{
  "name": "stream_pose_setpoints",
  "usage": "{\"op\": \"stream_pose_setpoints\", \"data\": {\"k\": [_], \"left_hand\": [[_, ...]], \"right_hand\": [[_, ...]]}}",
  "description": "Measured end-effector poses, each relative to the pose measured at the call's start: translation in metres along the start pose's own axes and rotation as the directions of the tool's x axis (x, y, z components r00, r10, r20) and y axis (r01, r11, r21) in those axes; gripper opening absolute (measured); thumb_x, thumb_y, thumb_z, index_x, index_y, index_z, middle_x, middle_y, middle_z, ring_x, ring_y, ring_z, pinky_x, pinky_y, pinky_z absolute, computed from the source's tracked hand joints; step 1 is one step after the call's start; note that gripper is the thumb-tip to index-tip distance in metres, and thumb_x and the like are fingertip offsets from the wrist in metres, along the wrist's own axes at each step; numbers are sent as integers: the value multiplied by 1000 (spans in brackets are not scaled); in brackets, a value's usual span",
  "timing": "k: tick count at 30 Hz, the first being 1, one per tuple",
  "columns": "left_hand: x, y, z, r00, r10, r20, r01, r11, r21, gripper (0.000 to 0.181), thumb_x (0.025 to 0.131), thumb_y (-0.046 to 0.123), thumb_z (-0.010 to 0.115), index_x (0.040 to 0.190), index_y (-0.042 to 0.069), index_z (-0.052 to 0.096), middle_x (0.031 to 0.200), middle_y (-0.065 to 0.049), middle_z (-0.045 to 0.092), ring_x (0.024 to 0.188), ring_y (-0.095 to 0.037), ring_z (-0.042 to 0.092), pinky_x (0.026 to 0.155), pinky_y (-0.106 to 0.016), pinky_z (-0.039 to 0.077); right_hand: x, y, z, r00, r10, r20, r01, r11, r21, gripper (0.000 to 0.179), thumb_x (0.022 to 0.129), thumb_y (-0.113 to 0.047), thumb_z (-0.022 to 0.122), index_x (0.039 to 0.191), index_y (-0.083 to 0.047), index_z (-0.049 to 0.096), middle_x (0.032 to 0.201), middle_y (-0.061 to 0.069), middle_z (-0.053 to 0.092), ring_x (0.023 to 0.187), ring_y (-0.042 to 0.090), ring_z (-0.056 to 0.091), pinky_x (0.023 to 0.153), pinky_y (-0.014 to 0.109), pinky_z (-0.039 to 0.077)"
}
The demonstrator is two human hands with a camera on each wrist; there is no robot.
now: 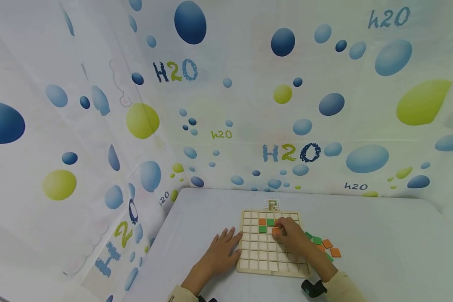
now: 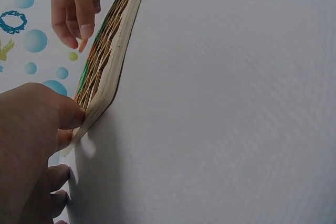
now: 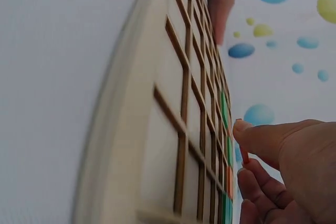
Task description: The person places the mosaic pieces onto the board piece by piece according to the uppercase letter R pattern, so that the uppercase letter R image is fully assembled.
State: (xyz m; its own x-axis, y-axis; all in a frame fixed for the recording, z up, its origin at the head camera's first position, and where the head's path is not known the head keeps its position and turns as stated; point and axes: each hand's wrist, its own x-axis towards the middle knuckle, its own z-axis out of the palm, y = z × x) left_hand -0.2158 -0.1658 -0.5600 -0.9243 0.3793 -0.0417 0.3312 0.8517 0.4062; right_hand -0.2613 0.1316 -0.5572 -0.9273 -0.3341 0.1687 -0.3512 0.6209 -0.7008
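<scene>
A square wooden grid board lies on the white table. My right hand is over its upper right part, pinching an orange square tile between thumb and fingers, just off the grid face. Set in the upper cells are an orange tile, a green tile and, one row lower, another green tile; my right fingers partly cover more orange beside them. At the board's left edge, my left hand rests with fingers spread, its thumb touching the frame.
Loose orange tiles and green tiles lie right of the board, some hidden by the right forearm. Behind the board is a small pattern card. A printed curtain hangs behind the table and on its left.
</scene>
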Motion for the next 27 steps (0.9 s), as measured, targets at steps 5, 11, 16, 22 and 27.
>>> {"op": "stream_pose_setpoints", "data": {"k": [5,11,16,22,27], "left_hand": [[0,1,-1,1000,5,0,-5,1000,3,60,108,42,50,164,23,41,172,-12,31,160,-39,25,126,-66,22],[-1,2,-2,1000,10,-3,-10,1000,-3,60,108,42,50,164,22,42,172,-13,33,160,-40,27,126,-66,23],[-2,3,-2,1000,4,-1,-4,1000,-4,60,108,42,51,163,22,42,172,-14,33,160,-40,27,126,-66,23],[-3,3,-3,1000,9,-7,-9,1000,1,60,108,41,51,163,21,42,171,-14,33,159,-41,27,126,-67,23],[-2,3,-3,1000,8,-5,-8,1000,-10,60,108,40,51,163,20,43,171,-14,32,159,-41,27,126,-67,22]], "right_hand": [[3,-13,17,997,-71,3,71,997,-1,8,97,-16,78,100,-14,71,104,1,62,88,12,57,76,29,54],[6,-19,29,994,-110,11,110,993,-33,7,96,-13,79,95,-14,72,95,-3,62,85,10,54,73,28,53],[4,-24,31,995,-98,27,100,992,-71,6,98,-16,77,96,-16,71,97,-5,62,89,11,56,77,32,54],[2,-24,33,989,-146,16,147,976,-160,6,98,-17,76,102,-17,72,101,-4,61,86,8,51,72,28,51],[1,-24,34,987,-164,5,162,971,-177,7,98,-14,76,103,-17,72,102,-4,61,85,7,50,71,26,51]]}}
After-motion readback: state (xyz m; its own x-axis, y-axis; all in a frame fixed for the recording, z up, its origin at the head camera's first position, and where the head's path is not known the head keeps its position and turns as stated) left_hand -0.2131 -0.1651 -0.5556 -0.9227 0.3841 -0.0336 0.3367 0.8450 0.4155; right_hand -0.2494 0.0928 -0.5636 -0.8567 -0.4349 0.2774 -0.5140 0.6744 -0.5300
